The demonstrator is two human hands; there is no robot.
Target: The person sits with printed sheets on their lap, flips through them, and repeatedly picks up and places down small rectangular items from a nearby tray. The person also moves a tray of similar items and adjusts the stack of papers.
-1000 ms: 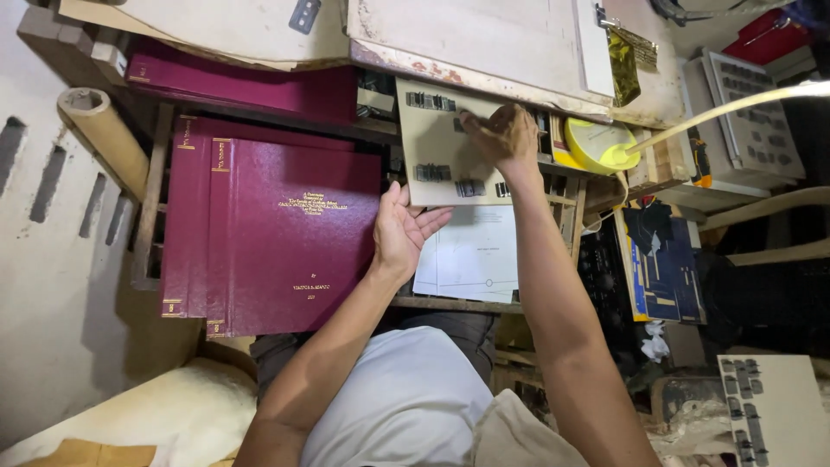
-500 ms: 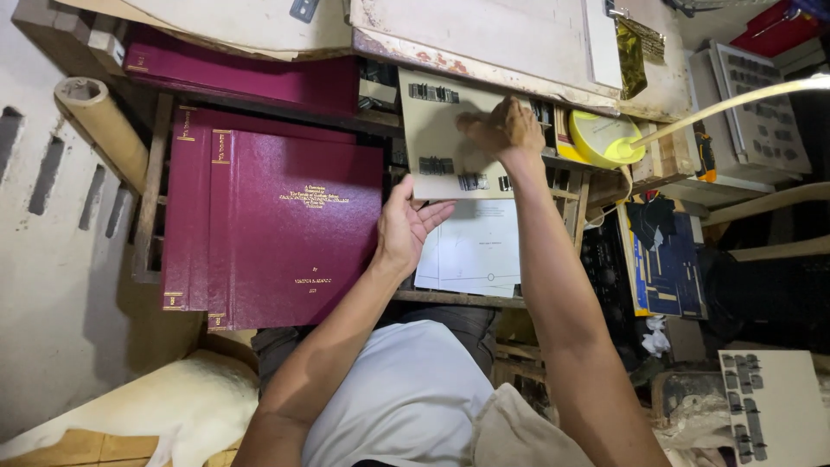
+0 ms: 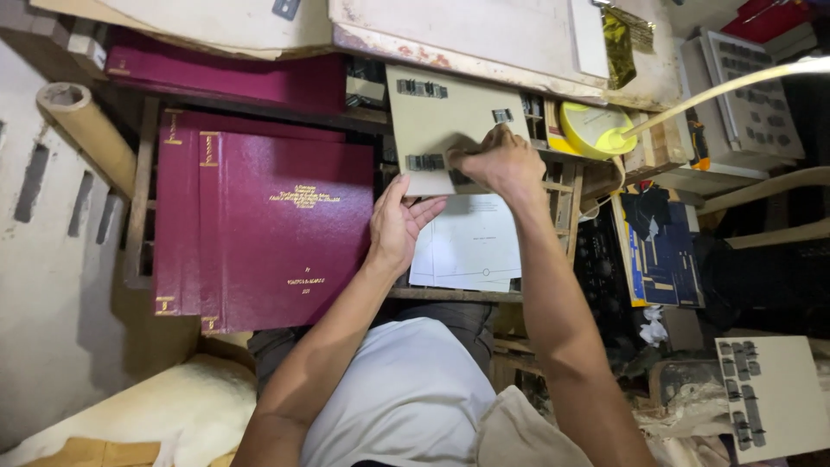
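Observation:
My right hand (image 3: pixel 501 163) presses its closed fingers on small dark metal type pieces at the lower right of a beige board (image 3: pixel 437 121). That board carries more rows of the dark pieces near its top. My left hand (image 3: pixel 399 223) rests with fingers spread at the right edge of a stack of maroon hardbound books (image 3: pixel 277 229) with gold lettering, thumb up against the board's lower edge. A white printed sheet (image 3: pixel 471 246) lies under the board, beside my left hand.
Another maroon book (image 3: pixel 233 78) lies behind the stack. A cardboard tube (image 3: pixel 86 130) sits at left. A yellow round dish (image 3: pixel 592 128) with a pale stick is right of the board. More boards with type pieces (image 3: pixel 769 393) stand at right, amid clutter.
My right hand has slid down from the board's right edge to its lower right area. My left hand stays at the books' edge.

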